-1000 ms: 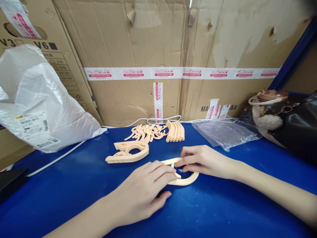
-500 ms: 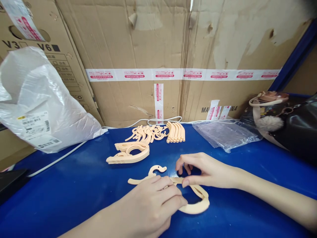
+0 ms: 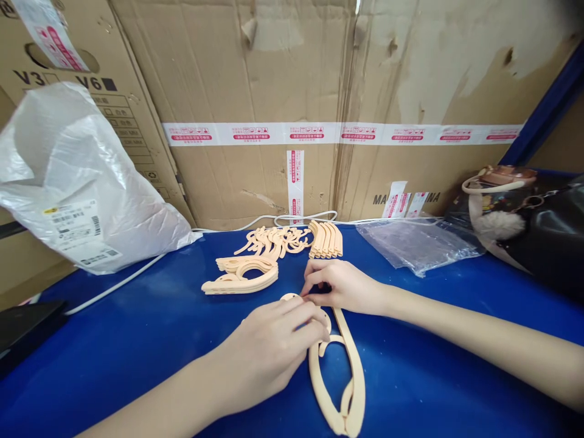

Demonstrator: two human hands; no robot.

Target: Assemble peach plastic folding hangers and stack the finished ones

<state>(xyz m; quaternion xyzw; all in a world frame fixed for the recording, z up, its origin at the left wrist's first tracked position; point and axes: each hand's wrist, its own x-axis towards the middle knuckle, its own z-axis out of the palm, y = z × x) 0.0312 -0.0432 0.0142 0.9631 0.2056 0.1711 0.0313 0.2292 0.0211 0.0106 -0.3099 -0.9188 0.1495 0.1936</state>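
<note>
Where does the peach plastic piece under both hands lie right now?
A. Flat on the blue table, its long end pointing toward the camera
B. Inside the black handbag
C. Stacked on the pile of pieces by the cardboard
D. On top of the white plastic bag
A: the peach plastic piece lies flat on the blue table, with the left hand and right hand pinching its far end.

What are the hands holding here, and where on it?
Both the left hand and right hand pinch the hooked far end of a peach plastic folding hanger lying on the table.
</note>
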